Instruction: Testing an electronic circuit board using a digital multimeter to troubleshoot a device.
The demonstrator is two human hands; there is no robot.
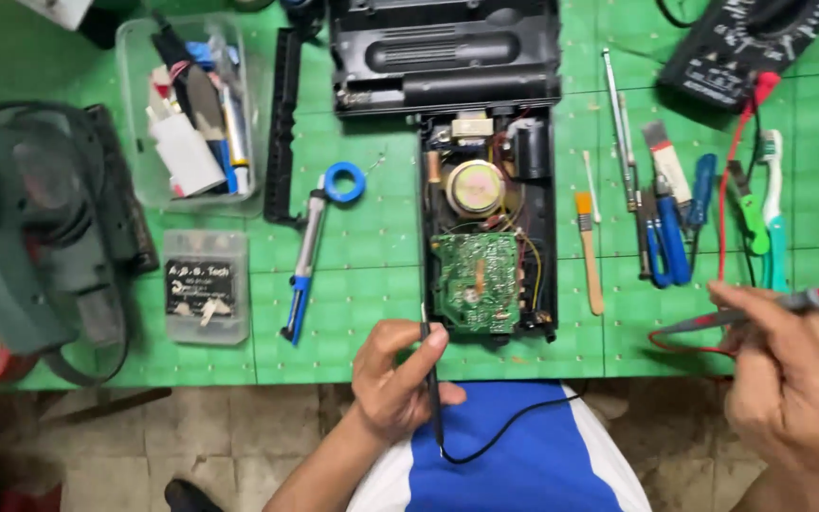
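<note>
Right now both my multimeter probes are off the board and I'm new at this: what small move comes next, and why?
Probably bring the black probe in your left hand up onto the green circuit board: its tip sits just off the board's lower left corner, while the red probe in your right hand is far off to the right.

The slim black probe [428, 365] stood nearly upright beside the open radio's green circuit board [475, 282]. The red probe [789, 301] lay almost level, well right, its tip pointing left.
</note>
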